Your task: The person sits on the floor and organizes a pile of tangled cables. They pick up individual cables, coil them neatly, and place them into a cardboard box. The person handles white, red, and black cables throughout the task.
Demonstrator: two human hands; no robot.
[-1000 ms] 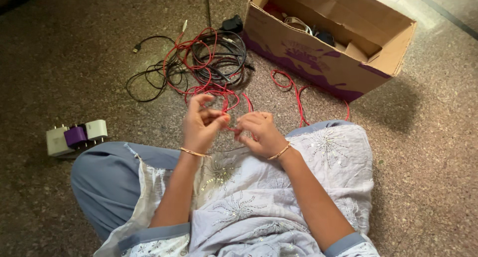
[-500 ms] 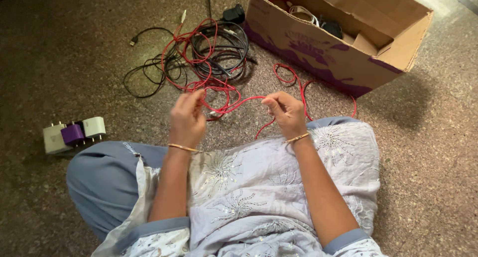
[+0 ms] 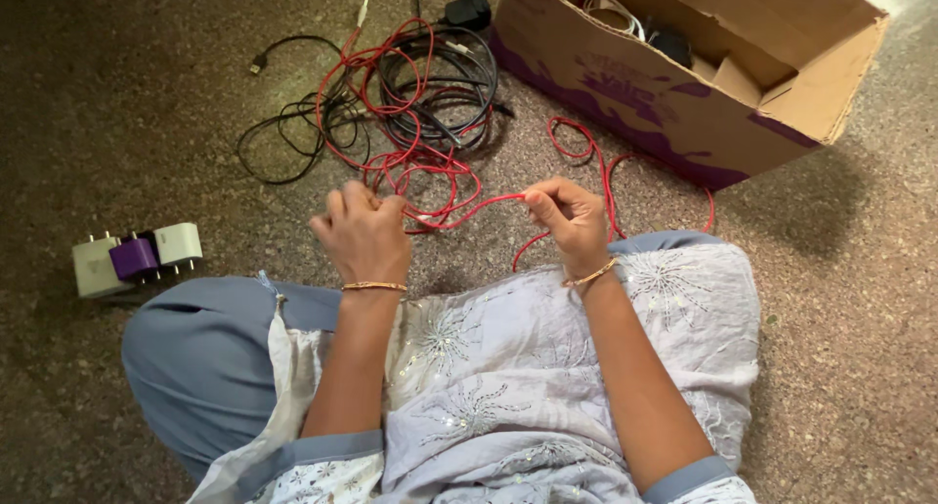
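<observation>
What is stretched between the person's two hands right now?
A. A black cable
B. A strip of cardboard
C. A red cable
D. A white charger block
C: the left hand and right hand each pinch the red cable, which runs taut between them; the black cables lie on the floor beyond.

Left hand [image 3: 363, 232]: closed around red cable [image 3: 469, 208].
Right hand [image 3: 570, 216]: pinches same cable, taut between both hands.
Cable heap [image 3: 420, 99]: red and black, tangled on floor [image 3: 147, 104].
Cardboard box [image 3: 684, 74]: open, beside heap.
Plug adapters [image 3: 135, 258]: white, purple, near left knee.
</observation>
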